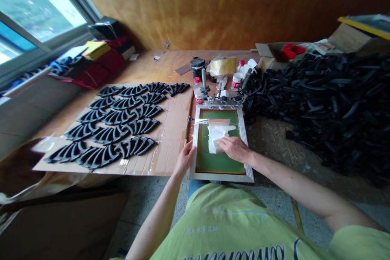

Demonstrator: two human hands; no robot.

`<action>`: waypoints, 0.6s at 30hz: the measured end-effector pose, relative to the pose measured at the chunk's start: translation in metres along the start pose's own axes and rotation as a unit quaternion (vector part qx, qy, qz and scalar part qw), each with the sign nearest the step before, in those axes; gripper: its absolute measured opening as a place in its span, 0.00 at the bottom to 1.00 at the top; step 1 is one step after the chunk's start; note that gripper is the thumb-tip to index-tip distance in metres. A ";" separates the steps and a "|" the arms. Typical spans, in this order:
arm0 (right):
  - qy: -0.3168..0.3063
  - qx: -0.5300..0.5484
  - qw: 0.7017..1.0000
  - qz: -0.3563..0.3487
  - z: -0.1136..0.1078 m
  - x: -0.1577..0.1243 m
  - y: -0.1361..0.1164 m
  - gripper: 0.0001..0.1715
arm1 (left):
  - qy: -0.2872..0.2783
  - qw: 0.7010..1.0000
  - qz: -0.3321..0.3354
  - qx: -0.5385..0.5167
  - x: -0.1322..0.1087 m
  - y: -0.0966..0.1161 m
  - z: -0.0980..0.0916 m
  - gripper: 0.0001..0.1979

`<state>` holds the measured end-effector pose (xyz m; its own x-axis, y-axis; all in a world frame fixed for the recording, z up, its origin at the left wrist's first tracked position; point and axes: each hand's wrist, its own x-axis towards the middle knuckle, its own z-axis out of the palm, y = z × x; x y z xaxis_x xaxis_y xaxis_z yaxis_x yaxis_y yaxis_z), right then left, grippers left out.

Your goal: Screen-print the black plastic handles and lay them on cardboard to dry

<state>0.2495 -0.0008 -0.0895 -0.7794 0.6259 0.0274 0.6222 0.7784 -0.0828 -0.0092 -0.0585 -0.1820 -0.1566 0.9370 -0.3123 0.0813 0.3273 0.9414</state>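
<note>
A silver-framed printing screen [247,152] with a green mesh lies flat in front of me. My right hand [234,147] presses a white cloth [217,135] onto the green mesh, fingers curled over the cloth. My left hand [184,158] grips the left rail of the frame near its front corner. A strip of clear tape and a tan patch lie across the far part of the mesh.
Rows of black curved plastic parts [120,128] lie on a cardboard sheet [170,146] to the left. A big heap of black clips [323,101] fills the right. Bottles, a black jar [197,66] and a clamp sit behind the frame.
</note>
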 end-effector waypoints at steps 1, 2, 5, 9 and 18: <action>-0.005 0.004 0.999 -0.036 -0.002 -0.006 -0.001 0.10 | -0.007 1.000 -0.004 -0.016 0.000 0.000 0.000 0.36; -0.010 0.014 0.998 -0.064 -0.004 -0.010 0.000 0.09 | -0.015 0.999 -0.010 -0.030 -0.001 0.000 0.000 0.36; -0.009 0.044 0.996 -0.078 -0.011 -0.006 0.007 0.04 | -0.009 0.998 -0.028 -0.055 -0.002 0.005 0.001 0.36; 0.058 0.021 0.998 -0.010 0.002 0.000 0.005 0.09 | -0.005 0.997 -0.043 -0.066 -0.007 0.016 0.002 0.37; 0.081 0.071 0.994 0.006 -0.005 0.002 0.004 0.10 | 0.008 0.994 -0.058 -0.088 -0.016 0.034 0.003 0.41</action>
<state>0.2502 0.0037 -0.0843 -0.7428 0.6435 0.1848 0.6057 0.7635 -0.2240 -0.0006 -0.0621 -0.1450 -0.1702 0.8918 -0.4191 -0.1119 0.4051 0.9074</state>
